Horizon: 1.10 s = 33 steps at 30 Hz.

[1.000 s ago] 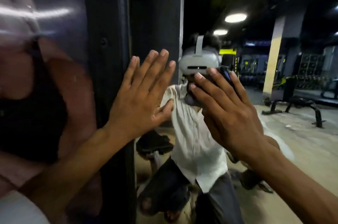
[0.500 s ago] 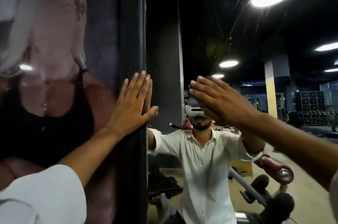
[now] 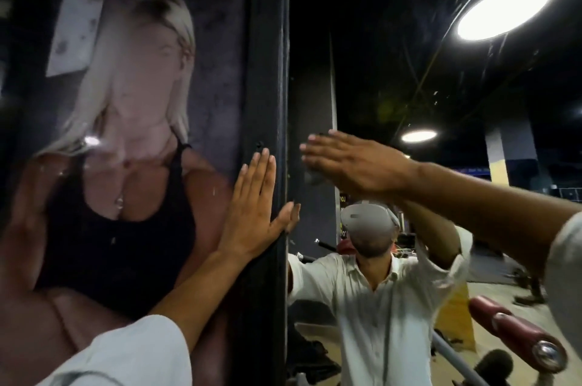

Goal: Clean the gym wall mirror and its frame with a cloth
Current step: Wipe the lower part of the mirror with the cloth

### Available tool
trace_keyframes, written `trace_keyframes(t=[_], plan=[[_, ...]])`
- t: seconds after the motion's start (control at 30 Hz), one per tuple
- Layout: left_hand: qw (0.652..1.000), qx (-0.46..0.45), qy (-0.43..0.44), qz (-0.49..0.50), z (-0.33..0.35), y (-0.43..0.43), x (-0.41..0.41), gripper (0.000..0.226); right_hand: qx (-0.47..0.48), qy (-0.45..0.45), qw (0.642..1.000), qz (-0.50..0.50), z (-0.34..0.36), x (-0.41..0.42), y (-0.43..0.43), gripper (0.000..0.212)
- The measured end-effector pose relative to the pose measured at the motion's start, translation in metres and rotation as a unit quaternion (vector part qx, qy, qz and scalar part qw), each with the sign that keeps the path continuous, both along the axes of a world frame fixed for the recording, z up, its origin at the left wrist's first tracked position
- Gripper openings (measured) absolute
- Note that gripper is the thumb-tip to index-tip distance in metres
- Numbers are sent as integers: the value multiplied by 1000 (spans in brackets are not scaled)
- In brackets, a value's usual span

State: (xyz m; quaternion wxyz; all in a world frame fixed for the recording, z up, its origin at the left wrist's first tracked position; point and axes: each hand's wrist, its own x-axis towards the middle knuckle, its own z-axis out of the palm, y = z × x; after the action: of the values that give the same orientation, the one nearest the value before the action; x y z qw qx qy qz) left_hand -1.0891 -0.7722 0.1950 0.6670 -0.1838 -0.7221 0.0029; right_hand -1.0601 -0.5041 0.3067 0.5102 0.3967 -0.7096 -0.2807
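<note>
- The left hand (image 3: pixel 255 212) is lying flat on the black frame (image 3: pixel 267 70), with the fingers pointing up and close together. The thumb is spreading to the right, over the edge where the mirror (image 3: pixel 409 86) begins.
- This grip is released: it is holding nothing and only pressing. I judge it is bracing the body while the other arm is reaching high.
- The right hand (image 3: pixel 352 165) is pressing on the glass just beside the frame, with the fingers straight and pointing left. This is the flat pose one uses to push a cloth across a surface.
- This grip is also not clenched. A dark patch (image 3: pixel 310 176) is showing under the palm. It may be the cloth or only the hand's reflection, and I cannot tell which.
- The mirror is filling the right half of the view, and the frame is running upright beside a gym poster (image 3: pixel 126 133) on the left.
- Curved streaks are catching the light near the reflected ceiling lamp (image 3: pixel 504 9), so that upper glass probably needs wiping too.
</note>
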Motion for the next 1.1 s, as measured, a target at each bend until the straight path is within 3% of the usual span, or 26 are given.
trace_keyframes(t=[0.17, 0.33, 0.43, 0.6, 0.73, 0.77, 0.83, 0.93, 1.0, 1.1], plan=[[999, -1, 25, -29, -3, -2, -5, 76, -245, 17, 968, 52, 9, 0, -56, 56], [997, 15, 26, -64, -7, -4, -9, 69, -285, 36, 953, 99, -72, -15, -96, 58], [996, 25, 21, -86, -16, -8, -9, 68, -224, -10, 970, 92, -130, -13, -85, 64], [998, 16, 9, -65, -42, -15, -3, 72, -36, -21, 998, 42, -201, -3, -49, 68], [1000, 2, 13, -27, -54, -19, -3, 69, 163, 1, 987, 17, -166, -4, -27, 64], [1000, 1, 14, -25, -56, -19, -4, 69, 137, 13, 990, 13, -143, -5, -26, 65], [999, 4, 13, -30, -60, -18, -5, 68, -28, 24, 999, -3, -101, -3, -28, 67], [999, 9, 15, -36, -62, -18, -5, 68, -237, 34, 971, 0, -94, 0, -44, 63], [999, 7, 17, -31, -62, -18, -4, 69, -254, 36, 966, 12, -132, -4, -58, 64], [999, -10, 21, -33, -69, -19, -4, 71, -195, -3, 980, 40, -215, -5, -66, 66]])
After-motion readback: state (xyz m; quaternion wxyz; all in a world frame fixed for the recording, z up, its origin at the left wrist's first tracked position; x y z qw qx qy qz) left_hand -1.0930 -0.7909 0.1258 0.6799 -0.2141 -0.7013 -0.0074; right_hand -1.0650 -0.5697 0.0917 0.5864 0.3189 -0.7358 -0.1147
